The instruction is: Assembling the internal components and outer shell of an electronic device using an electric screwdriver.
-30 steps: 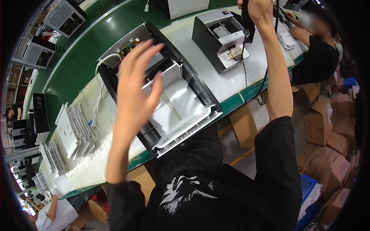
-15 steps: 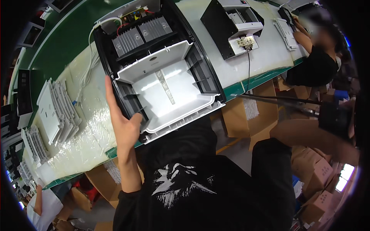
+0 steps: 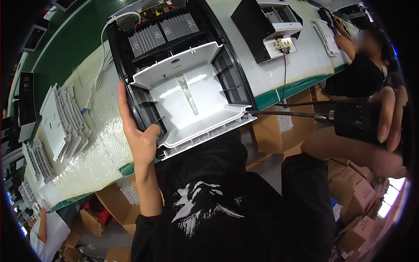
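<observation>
A black appliance housing [image 3: 238, 65] with a white inner compartment [image 3: 172, 98] lies tilted at the front edge of the bench. Silver finned heat sinks [image 3: 163, 34] are fixed in its far part. My left hand [image 3: 140, 137] grips its left side, thumb over the rim and forefinger stretched along the outer wall. In my right hand [image 3: 390, 118] is a black power screwdriver [image 3: 355, 120]. Its long thin bit [image 3: 283, 113] reaches left, and the tip meets the housing's near right corner. Whether a screw sits there is too small to tell.
Stacked white plastic panels [image 3: 65, 122] stand on the bench at left, near a coiled white cable [image 3: 101, 72]. Another black and white unit [image 3: 262, 32] stands right of the housing. Cardboard boxes [image 3: 268, 131] are under the bench. A person [image 3: 358, 72] works at far right, another at lower left.
The screwdriver has come into clearer view with its bit now at the housing's right corner; before, it was blurred and the tip was apart. My left hand keeps its hold.
</observation>
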### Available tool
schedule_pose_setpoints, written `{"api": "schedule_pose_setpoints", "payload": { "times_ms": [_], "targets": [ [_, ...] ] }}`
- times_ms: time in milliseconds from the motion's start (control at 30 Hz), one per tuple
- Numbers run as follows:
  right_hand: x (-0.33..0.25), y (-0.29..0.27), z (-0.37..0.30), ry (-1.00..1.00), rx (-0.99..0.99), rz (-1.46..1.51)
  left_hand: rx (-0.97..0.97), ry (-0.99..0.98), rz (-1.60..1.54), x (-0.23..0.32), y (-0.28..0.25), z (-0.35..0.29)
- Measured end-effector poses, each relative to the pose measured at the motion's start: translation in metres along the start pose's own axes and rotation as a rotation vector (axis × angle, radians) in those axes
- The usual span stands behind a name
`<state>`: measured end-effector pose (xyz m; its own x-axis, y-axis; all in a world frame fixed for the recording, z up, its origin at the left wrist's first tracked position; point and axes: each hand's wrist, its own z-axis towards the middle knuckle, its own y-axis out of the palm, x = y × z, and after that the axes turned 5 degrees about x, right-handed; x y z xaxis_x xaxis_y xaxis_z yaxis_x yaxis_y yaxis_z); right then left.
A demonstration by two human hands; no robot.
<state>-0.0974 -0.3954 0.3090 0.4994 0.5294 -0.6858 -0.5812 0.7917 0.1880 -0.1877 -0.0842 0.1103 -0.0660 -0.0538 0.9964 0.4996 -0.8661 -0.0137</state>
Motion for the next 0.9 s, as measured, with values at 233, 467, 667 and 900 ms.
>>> {"api": "schedule_pose_setpoints", "payload": {
  "times_ms": [233,467,667,900],
  "targets": [
    [-0.037,-0.056,-0.025,0.075,-0.028,-0.046,-0.003,-0.037,0.02,0.001,-0.002,0.001],
    [-0.015,-0.041,-0.028,0.139,-0.073,-0.097,0.007,0.002,0.004,-0.001,-0.002,0.002],
    [0.047,0.022,-0.017,0.197,-0.119,-0.137,0.007,0.008,-0.014,-0.001,-0.004,0.001],
    [0.071,0.027,-0.05,0.266,-0.037,-0.21,0.019,0.009,0.008,0.001,-0.002,0.001]
  ]
}}
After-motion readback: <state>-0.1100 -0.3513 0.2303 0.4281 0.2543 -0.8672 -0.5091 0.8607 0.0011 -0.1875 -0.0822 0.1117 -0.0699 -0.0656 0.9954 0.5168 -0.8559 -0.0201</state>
